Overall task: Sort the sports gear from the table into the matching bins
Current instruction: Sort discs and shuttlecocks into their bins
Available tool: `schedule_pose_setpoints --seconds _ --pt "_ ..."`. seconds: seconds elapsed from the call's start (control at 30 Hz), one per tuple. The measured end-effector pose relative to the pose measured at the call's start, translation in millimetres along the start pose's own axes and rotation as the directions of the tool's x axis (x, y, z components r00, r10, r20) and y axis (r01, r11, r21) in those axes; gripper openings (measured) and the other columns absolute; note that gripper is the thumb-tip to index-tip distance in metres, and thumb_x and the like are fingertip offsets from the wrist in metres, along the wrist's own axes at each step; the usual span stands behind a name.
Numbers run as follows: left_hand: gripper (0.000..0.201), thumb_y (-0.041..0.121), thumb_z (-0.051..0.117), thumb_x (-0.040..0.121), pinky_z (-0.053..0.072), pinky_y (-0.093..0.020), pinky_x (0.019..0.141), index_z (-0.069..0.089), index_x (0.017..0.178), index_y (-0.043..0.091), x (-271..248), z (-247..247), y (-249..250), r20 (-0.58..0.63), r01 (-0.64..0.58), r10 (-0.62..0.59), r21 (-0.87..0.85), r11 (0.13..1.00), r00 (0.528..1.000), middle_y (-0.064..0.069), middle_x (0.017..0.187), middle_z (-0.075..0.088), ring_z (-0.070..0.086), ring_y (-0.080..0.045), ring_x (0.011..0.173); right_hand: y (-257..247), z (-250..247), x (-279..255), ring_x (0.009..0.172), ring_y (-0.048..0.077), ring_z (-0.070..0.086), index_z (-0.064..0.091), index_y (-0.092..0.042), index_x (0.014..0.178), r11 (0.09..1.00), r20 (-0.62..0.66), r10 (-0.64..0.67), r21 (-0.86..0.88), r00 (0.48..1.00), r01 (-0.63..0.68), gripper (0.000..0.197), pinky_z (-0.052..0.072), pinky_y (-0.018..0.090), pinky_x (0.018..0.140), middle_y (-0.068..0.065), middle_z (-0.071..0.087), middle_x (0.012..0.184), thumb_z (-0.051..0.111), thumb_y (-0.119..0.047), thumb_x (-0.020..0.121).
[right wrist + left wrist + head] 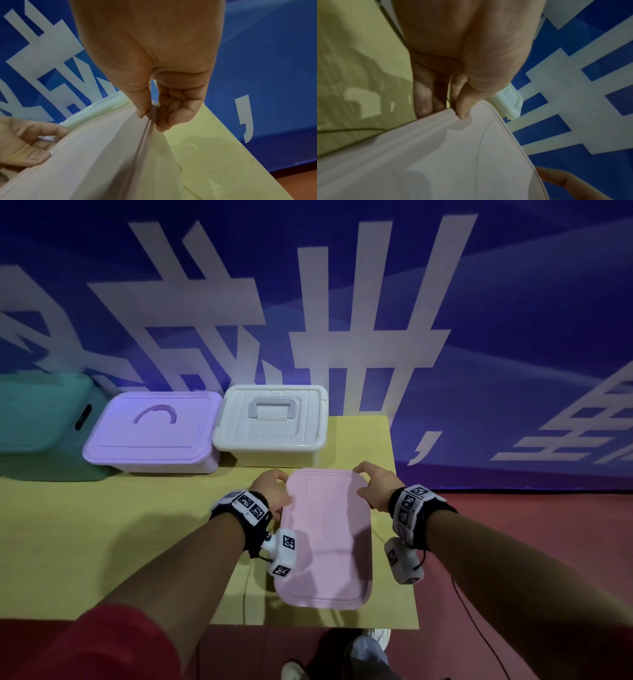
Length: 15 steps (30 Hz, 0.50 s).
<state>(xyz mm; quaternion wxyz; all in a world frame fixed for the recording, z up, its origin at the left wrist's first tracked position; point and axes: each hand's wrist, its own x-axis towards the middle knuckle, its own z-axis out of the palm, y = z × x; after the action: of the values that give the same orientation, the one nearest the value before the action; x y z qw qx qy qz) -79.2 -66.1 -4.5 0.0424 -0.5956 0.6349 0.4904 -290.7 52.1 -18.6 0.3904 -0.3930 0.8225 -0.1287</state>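
Backdrop: blue wall banner (pixel 513 302) with large white characters, standing behind the tabletop.
Tabletop: yellow surface (pixel 102 542), its right edge meeting a red floor (pixel 513 577).
Pink lid: flat, rounded-corner pink lid (pixel 329 535) near the right part of the tabletop, long axis running away from the person; whether it sits on a bin or is lifted clear cannot be told.
Left hand: the left hand (pixel 270 487) pinches the far left edge of the pink lid, thumb (pixel 462 106) on top and fingers (pixel 426 97) curled underneath.
Right hand: the right hand (pixel 375 487) pinches the far right edge of the same lid, thumb (pixel 140 102) on the upper face and fingers (pixel 176 113) wrapped below the rim.
White bin: white lidded bin (pixel 274 422) with a folding handle on top, just beyond the pink lid, lid shut.
Purple bin: lilac lidded bin (pixel 154 433) with an arc-shaped grip, beside the white bin on its left, lid shut.
Green bin: teal container (pixel 41 419) at the far left, next to the purple bin.
Sports gear: none of it shows in any view.
Wrists: black bands with coded markers and small white cameras (pixel 282 556) on both forearms.
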Motion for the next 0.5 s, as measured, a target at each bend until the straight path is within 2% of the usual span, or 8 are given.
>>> schedule_pose_setpoints --seconds 0.1,0.2,0.27,0.37,0.5 --pt "0.024 0.010 0.063 0.079 0.061 -0.049 0.064 0.060 0.100 0.022 7.6 -2.3 7.7 -0.013 -0.033 0.034 0.071 0.997 0.999 -0.012 0.085 0.073 0.072 -0.034 0.075 -2.7 -3.9 5.8 0.080 0.028 0.068 0.056 -0.025 0.112 1.000 -0.026 -0.008 -0.004 1.000 0.008 0.025 0.055 0.035 0.064 0.008 0.067 0.094 0.056 -0.015 0.089" --pt "0.012 0.023 0.063 0.088 0.061 -0.048 0.065 0.062 0.097 0.016 16.1 -2.4 8.9 -0.070 -0.038 0.042 0.062 0.997 0.997 -0.012 0.086 0.072 0.072 -0.036 0.073 -4.6 -6.8 11.4 0.078 0.028 0.068 0.059 -0.025 0.100 1.000 -0.020 -0.009 0.002 1.000 0.009 0.016 0.055 0.034 0.062 0.007 0.067 0.091 0.057 -0.015 0.088" --pt "0.013 0.021 0.064 0.090 0.060 -0.051 0.066 0.064 0.096 0.010 19.3 -3.1 12.2 -0.060 -0.040 0.043 0.046 0.998 0.997 -0.014 0.084 0.070 0.071 -0.035 0.071 -4.7 -8.7 15.0 0.078 0.028 0.068 0.060 -0.025 0.097 1.000 -0.008 -0.018 0.001 1.000 0.018 0.014 0.055 0.035 0.063 0.007 0.067 0.089 0.059 -0.015 0.087" --pt "0.008 0.015 0.065 0.091 0.060 -0.050 0.070 0.061 0.093 0.009 22.2 -6.3 19.0 -0.032 -0.017 0.018 0.033 0.999 0.999 -0.016 0.082 0.066 0.066 -0.032 0.070 -3.5 -10.6 19.1 0.079 0.029 0.068 0.060 -0.024 0.096 0.999 0.022 -0.029 0.014 0.999 0.029 0.013 0.057 0.038 0.065 0.007 0.067 0.088 0.061 -0.015 0.086" --pt "0.011 0.011 0.066 0.090 0.060 -0.047 0.074 0.059 0.098 0.007 27.7 -8.5 22.6 -0.005 0.023 -0.022 0.023 0.999 1.000 -0.014 0.076 0.065 0.065 -0.031 0.071 -1.1 -12.7 22.0 0.071 0.026 0.067 0.060 -0.023 0.096 0.998 0.049 -0.011 0.060 0.999 0.008 0.012 0.056 0.033 0.057 0.009 0.068 0.088 0.059 -0.014 0.088"
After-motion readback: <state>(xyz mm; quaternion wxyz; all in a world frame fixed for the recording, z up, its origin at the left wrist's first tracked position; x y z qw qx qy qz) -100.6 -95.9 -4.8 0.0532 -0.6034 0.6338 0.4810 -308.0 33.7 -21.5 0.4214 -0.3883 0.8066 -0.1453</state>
